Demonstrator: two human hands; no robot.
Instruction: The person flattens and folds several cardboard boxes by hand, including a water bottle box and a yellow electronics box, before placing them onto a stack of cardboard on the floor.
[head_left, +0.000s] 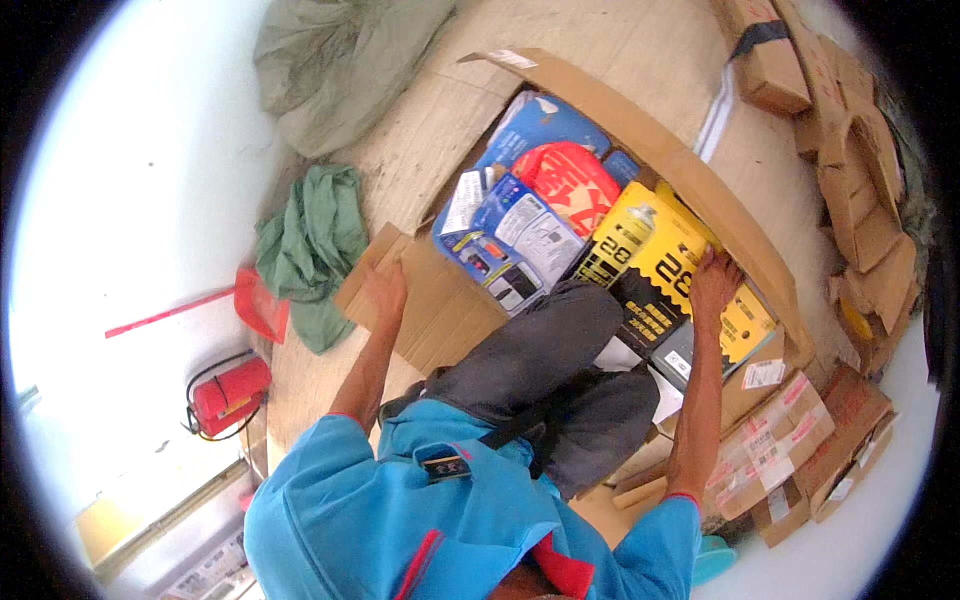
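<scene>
An open cardboard box (675, 165) lies in front of my knees, filled with packaged goods. My left hand (385, 289) holds the edge of its left cardboard flap (442, 307). On the right, my right hand (715, 281) rests on a yellow and black package (675, 259), close to the box's far right wall; whether its fingers grip the package is not plain. Beside it lies a similar yellow and black package (619, 232). A blue and white blister pack (525, 232), a red printed bag (568, 180) and blue packages (544, 131) fill the other side.
Green cloth (315, 240) and a grey-green sheet (337, 67) lie on the floor at the left, near a red fire extinguisher (231, 396). Flattened cartons (855, 180) line the right side, with a taped cardboard box (776, 442) nearer to me.
</scene>
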